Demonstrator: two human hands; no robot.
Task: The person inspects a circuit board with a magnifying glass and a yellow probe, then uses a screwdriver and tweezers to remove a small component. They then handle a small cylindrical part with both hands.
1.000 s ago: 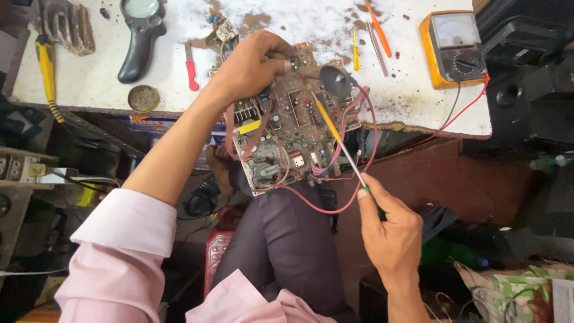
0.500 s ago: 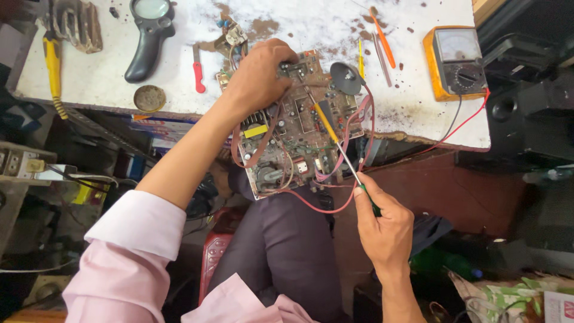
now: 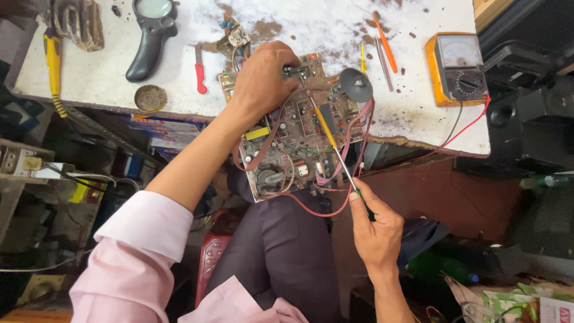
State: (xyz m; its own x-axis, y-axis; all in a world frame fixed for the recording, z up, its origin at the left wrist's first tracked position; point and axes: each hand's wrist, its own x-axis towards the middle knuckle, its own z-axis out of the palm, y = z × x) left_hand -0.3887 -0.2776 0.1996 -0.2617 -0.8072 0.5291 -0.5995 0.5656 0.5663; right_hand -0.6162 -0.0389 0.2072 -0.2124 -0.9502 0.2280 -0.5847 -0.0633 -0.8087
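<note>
A brown circuit board [image 3: 296,134] crowded with components and red and pink wires juts out over the front edge of the white worktable [image 3: 311,24] above my lap. My left hand [image 3: 263,78] grips the board's far left corner, fingers curled over its top. My right hand [image 3: 375,224] is closed around the handle of a thin yellow-shafted tool [image 3: 332,140], whose far end lies over the middle of the board. A round grey speaker [image 3: 356,84] sits at the board's right edge.
On the table lie a black magnifier [image 3: 149,36], a round tin lid [image 3: 150,97], a red-handled tool [image 3: 200,75], orange and yellow pens [image 3: 385,45] and an orange analogue multimeter [image 3: 457,69] with red and black leads. Black boxes stand right, cluttered shelves left.
The view has shifted slightly. My right hand with the tool has moved a little closer to the board. My left hand keeps its grip on the board's corner.
</note>
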